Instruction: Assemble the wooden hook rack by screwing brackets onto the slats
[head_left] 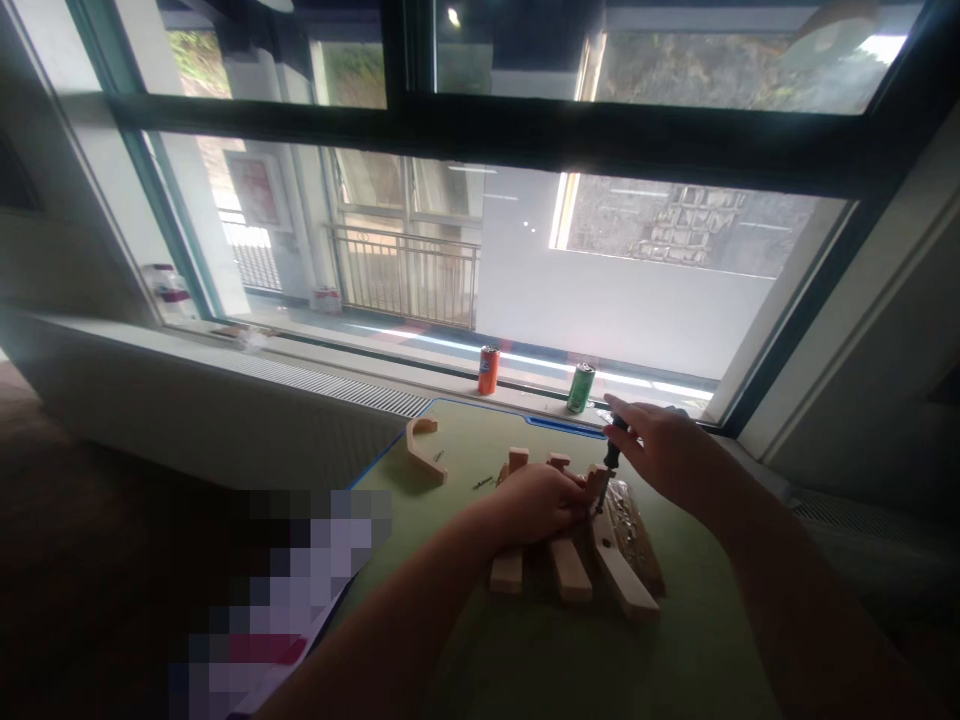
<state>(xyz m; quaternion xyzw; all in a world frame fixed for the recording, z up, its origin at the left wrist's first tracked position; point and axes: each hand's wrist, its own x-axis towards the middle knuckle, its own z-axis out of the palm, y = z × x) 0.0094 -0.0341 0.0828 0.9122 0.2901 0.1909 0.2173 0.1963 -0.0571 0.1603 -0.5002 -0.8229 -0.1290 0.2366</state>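
Note:
My left hand (536, 503) lies closed over a small wooden assembly of slats (568, 570) on the green mat (480, 640), pressing it down. My right hand (667, 450) pinches the black handle of a screwdriver (613, 450), which stands upright with its tip on the wooden piece beside my left fingers. A curved wooden part (425, 452) lies apart at the mat's far left. A few small dark screws (482, 483) rest between it and the assembly.
A clear bag of parts (636, 525) lies under the assembly's right side. An orange can (488, 370) and a green can (580, 388) stand on the window sill behind the mat. A blurred patch (285, 600) covers the lower left.

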